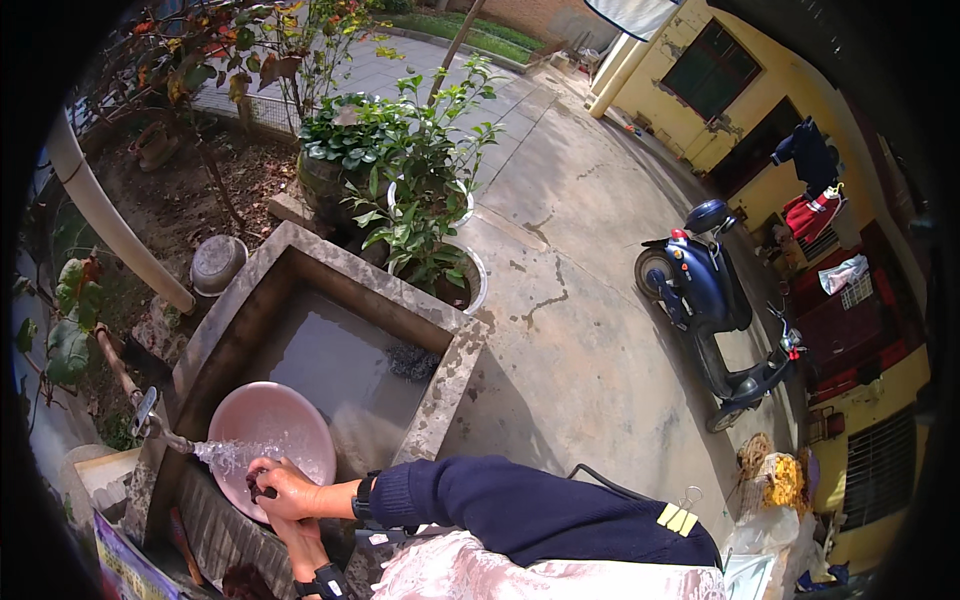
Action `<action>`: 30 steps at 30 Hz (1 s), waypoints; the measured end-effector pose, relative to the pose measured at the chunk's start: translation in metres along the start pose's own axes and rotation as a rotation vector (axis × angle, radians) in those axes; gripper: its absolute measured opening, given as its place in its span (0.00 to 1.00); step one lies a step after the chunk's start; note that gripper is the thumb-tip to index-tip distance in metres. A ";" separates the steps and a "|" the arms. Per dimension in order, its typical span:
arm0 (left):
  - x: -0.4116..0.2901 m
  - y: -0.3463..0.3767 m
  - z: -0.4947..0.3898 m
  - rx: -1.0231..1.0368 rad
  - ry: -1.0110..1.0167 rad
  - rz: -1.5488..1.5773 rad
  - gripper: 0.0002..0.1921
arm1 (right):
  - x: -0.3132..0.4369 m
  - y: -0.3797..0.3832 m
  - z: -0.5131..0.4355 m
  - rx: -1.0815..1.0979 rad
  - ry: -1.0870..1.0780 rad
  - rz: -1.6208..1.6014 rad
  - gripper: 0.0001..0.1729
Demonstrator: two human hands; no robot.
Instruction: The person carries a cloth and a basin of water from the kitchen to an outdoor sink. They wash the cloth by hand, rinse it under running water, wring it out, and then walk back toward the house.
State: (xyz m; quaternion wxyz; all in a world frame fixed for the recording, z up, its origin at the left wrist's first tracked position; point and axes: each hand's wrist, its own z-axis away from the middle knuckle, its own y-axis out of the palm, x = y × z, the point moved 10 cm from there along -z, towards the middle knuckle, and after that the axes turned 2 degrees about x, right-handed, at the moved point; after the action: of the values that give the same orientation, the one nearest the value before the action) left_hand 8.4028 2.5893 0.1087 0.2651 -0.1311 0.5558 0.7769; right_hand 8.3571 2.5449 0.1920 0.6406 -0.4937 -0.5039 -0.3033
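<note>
My right hand [291, 489], in a navy sleeve, is closed around a small dark reddish thing [262, 491], too covered to identify. My left hand [298, 531] comes up from below and meets it, its fingers mostly hidden behind the right. Both hands are over a pink plastic basin [311, 427] that sits tilted in a concrete wash sink [469, 345]. Water [232, 451] pours from a metal tap [161, 431] into the basin, close to my fingers. Beneath the basin slopes a ridged concrete washboard [214, 517].
A brown handle [184, 547] and a dark wet thing [244, 581] lie on the washboard. A dark clump [412, 361] sits in the sink's far corner. An upturned metal pot [217, 264] and potted plants [439, 262] stand beyond the rim. A blue scooter [709, 300] is parked in the yard.
</note>
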 end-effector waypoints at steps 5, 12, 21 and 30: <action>-0.007 -0.018 0.000 -0.335 0.033 -0.196 0.18 | -0.007 -0.015 -0.021 -0.059 -0.034 -0.013 0.10; -0.032 -0.003 0.005 -0.336 0.167 -0.560 0.18 | -0.045 -0.027 -0.030 -0.138 0.145 -0.076 0.13; -0.082 -0.012 0.044 -0.323 0.213 -0.321 0.16 | -0.129 -0.095 -0.055 -0.243 0.303 0.294 0.25; -0.146 -0.106 0.059 -0.786 0.235 -0.859 0.35 | -0.137 -0.008 -0.067 0.480 0.128 0.656 0.25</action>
State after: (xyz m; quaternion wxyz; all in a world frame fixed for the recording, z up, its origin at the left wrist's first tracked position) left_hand 8.5875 2.6313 0.1174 0.4240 -0.5176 0.1493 0.7280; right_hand 8.3307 2.4648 0.0647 0.8303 -0.4447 -0.3355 0.0130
